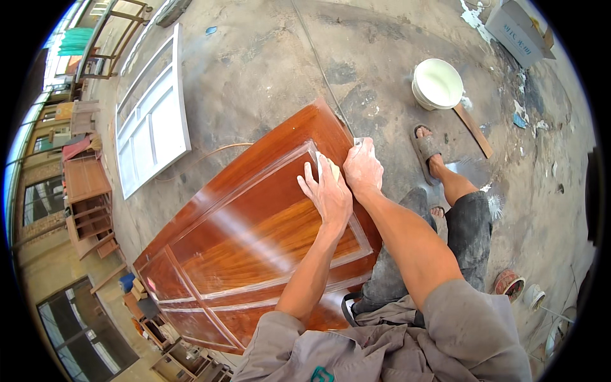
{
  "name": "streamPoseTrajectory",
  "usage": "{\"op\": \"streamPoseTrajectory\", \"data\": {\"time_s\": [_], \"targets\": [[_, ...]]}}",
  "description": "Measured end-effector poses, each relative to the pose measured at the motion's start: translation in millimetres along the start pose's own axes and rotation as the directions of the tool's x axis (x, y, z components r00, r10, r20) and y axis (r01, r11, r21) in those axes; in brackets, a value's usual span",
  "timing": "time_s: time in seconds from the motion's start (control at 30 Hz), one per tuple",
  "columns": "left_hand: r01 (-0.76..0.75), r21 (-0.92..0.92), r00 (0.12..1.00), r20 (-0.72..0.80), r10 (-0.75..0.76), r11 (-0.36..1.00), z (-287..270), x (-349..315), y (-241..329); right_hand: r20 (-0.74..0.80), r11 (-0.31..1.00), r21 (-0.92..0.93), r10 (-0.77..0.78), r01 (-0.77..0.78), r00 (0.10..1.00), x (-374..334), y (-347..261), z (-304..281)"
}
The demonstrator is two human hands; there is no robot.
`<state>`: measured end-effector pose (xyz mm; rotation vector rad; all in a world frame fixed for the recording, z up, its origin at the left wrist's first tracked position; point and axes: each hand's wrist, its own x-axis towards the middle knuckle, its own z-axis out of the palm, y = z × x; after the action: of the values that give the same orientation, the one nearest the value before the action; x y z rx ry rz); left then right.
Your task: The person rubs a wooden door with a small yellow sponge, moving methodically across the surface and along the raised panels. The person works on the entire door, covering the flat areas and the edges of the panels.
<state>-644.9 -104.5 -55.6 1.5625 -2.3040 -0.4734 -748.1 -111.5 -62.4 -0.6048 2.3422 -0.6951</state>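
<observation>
A glossy reddish-brown wooden door panel [245,226] lies in front of me, slanting away to the left, with pale whitish lines along its mouldings. Over its upper right part is my left hand [332,194], whitened with powder. Thumb and fingers hold a thin pale flat piece [319,163] with a yellowish part beside it; its kind is unclear. Right beside it, at the panel's right edge, my right hand [364,169] is closed in a fist. A small greyish-white bit shows at its fingertips, mostly hidden by the hand.
A white bucket [438,84] stands on the concrete floor by a wooden strip [473,130]. A white panelled frame [153,118] lies at the left. A cable [318,60] runs toward the door panel. At the right are a cardboard box [519,35] and a reddish pot [509,284].
</observation>
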Motion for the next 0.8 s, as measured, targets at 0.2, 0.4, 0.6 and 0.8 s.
{"op": "streamPoseTrajectory", "data": {"time_s": [0.2,0.4,0.6,0.8], "targets": [[-0.145,0.043,0.989,-0.032,0.147,0.988,-1,38,-26,0.005,1.0,-0.006,-0.005,0.005,1.0,1,-4,0],[-0.518,0.033,0.85,0.134,0.509,0.855,-45,65,-102,-0.009,0.997,-0.075,0.004,-0.004,1.0,1,-4,-2],[-0.187,0.078,0.982,0.027,0.186,0.979,-113,11,-206,-0.03,0.999,-0.052,-0.017,0.016,0.999,-1,0,3],[-0.402,-0.078,0.907,0.102,0.409,0.912,-62,46,-125,0.007,0.997,-0.082,-0.011,0.012,1.0,-2,-7,3]]}}
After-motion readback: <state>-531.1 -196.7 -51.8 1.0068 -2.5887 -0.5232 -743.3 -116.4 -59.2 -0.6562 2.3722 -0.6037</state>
